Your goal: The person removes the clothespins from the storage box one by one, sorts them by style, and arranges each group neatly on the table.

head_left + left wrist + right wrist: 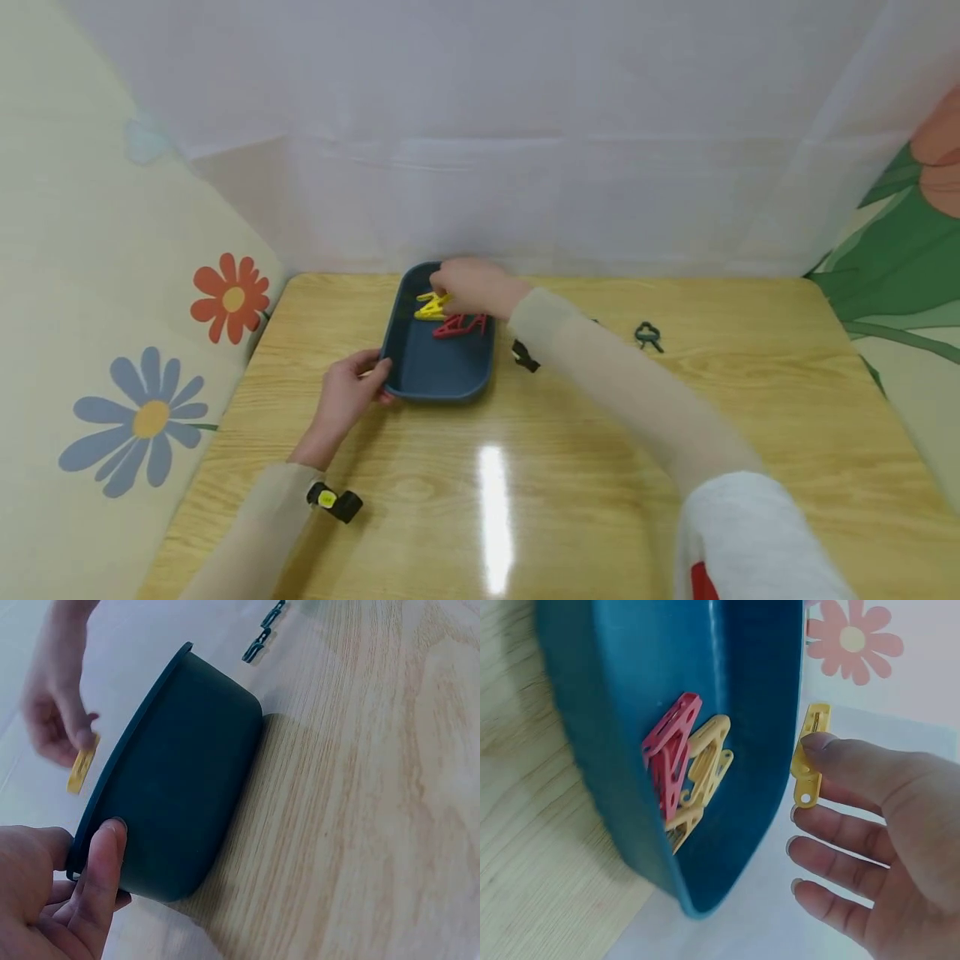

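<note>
A dark blue plastic tub (442,371) stands on the table, with red clothespins (671,746) and yellow clothespins (707,761) lying together inside it. My left hand (352,387) grips the tub's rim at the near left corner, thumb and fingers on either side of the wall. Over the far end of the tub, my right hand (480,287) pinches a yellow clothespin (810,754) between thumb and index finger, while its other fingers extend apart. In the left wrist view, that clothespin (82,765) is above the rim.
Dark green clothespins (648,336) lie on the wooden table (585,467) right of the tub, some partly hidden by my right sleeve. In the left wrist view, several green clothespins (262,637) form a row. A white cloth (525,150) hangs behind the table.
</note>
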`<action>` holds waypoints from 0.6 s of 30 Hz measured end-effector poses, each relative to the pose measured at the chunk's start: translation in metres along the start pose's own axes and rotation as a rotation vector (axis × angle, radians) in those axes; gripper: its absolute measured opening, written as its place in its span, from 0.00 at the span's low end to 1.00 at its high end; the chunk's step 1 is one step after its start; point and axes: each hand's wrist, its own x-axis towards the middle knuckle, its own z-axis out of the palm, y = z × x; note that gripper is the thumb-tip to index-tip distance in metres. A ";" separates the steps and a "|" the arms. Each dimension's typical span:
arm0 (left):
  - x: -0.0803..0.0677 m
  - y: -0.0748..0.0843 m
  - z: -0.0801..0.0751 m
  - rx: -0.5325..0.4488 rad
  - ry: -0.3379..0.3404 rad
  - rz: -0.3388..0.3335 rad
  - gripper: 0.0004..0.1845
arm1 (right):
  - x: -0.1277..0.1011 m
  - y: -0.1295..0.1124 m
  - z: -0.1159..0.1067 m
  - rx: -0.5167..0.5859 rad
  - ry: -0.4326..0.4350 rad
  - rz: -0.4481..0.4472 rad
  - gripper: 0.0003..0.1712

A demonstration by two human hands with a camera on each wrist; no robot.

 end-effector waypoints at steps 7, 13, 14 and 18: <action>0.001 0.001 0.000 0.003 0.005 0.003 0.21 | -0.041 0.019 0.004 0.012 0.058 0.026 0.17; 0.001 0.000 0.000 0.008 0.011 -0.007 0.21 | -0.079 0.031 0.018 0.050 0.125 0.084 0.15; 0.001 -0.001 0.000 0.009 0.011 -0.006 0.21 | -0.086 0.033 0.021 0.062 0.133 0.096 0.15; 0.002 -0.001 0.000 0.008 0.009 -0.006 0.22 | -0.111 0.038 0.035 0.099 0.152 0.159 0.17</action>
